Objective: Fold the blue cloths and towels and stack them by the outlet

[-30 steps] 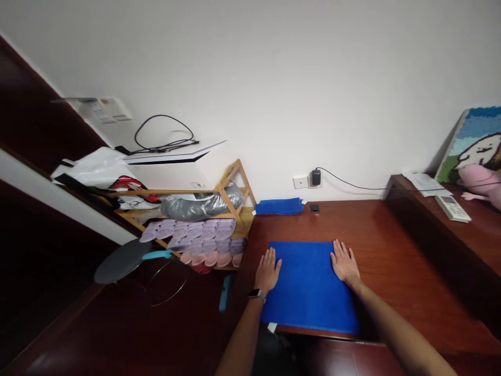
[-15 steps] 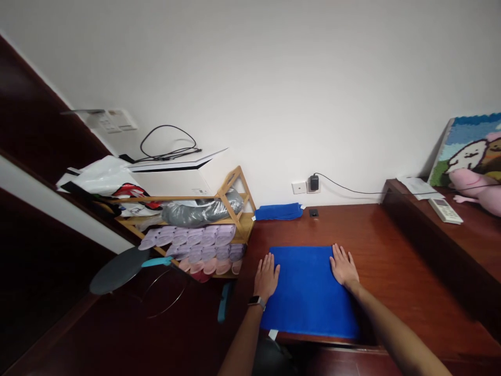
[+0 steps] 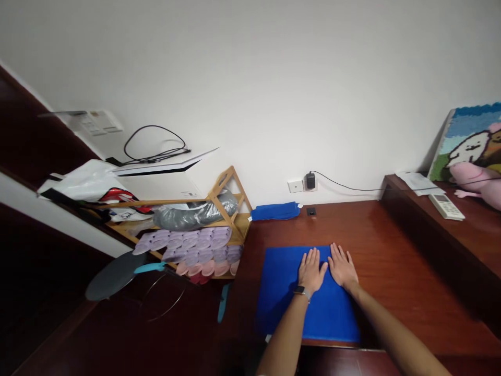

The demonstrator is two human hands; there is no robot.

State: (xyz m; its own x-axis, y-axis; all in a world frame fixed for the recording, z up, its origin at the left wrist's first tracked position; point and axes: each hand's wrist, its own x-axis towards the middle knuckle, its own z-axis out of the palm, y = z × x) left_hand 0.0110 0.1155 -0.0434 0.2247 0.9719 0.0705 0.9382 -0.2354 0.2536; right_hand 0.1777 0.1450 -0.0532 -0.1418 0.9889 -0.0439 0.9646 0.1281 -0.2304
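Observation:
A blue towel lies spread out flat near the front edge of the brown wooden desk. On its upper right part rests my left hand, palm down with the fingers stretched out; a watch is on that wrist. My right hand lies open at the towel's right edge, partly on the desk, close beside the left one. Neither hand holds anything. Further back, against the wall, is a folded blue towel with white tags at its ends.
To the left stands a wooden rack with several slippers and a white box. A round stool is below. At the right, a raised shelf bears a remote control, papers and a pink plush toy.
My left hand has moved right, from the towel's left edge onto its upper right part beside my right hand. The right hand stays in place, and the view has shifted slightly.

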